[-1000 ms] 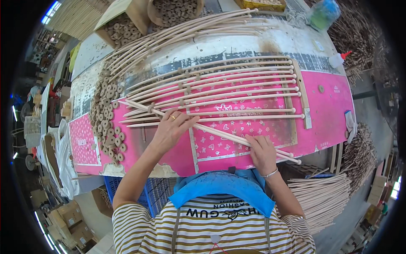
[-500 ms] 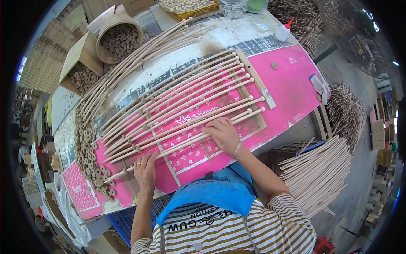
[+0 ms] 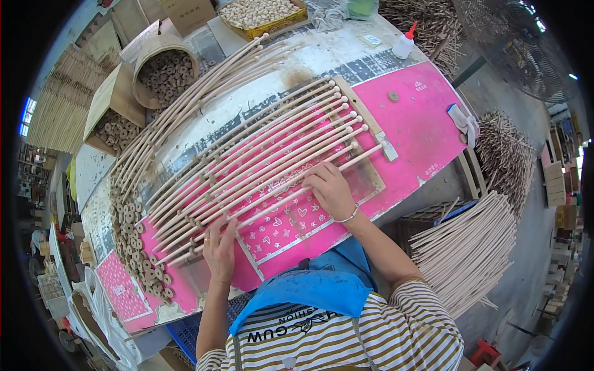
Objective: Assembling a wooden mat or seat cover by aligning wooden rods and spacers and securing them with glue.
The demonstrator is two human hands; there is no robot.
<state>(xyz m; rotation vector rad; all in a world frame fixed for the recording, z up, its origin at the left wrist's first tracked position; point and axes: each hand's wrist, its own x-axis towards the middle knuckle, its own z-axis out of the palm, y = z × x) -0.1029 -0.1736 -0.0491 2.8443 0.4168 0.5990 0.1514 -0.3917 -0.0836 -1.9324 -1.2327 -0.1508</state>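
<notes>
Several thin wooden rods with round knobs (image 3: 337, 98) at their right ends lie side by side on the pink board (image 3: 402, 111). Small brown wooden rings sit along them toward the left. Closest to me is a rod (image 3: 278, 203) whose right end shows no knob. The fingers of my right hand (image 3: 330, 190) are closed on it right of its middle. My left hand (image 3: 219, 250), wearing a ring, pinches around its left part, the fingertips close to the neighbouring rods. A wooden end bar (image 3: 365, 114) lies at the knobbed ends.
Loose rings (image 3: 133, 232) lie at the board's left edge. A round tub (image 3: 141, 80) and a box (image 3: 102, 99) hold more rings. Behind, a yellow basket (image 3: 266, 23) holds knobs. A red-capped bottle (image 3: 403, 46), a glove (image 3: 461, 122) and bundled rods (image 3: 467, 247) are at right.
My left hand has moved right and its fingers have risen off the rods' left ends. The nearest rods lie closer together, and the front rod now shows a knobless end.
</notes>
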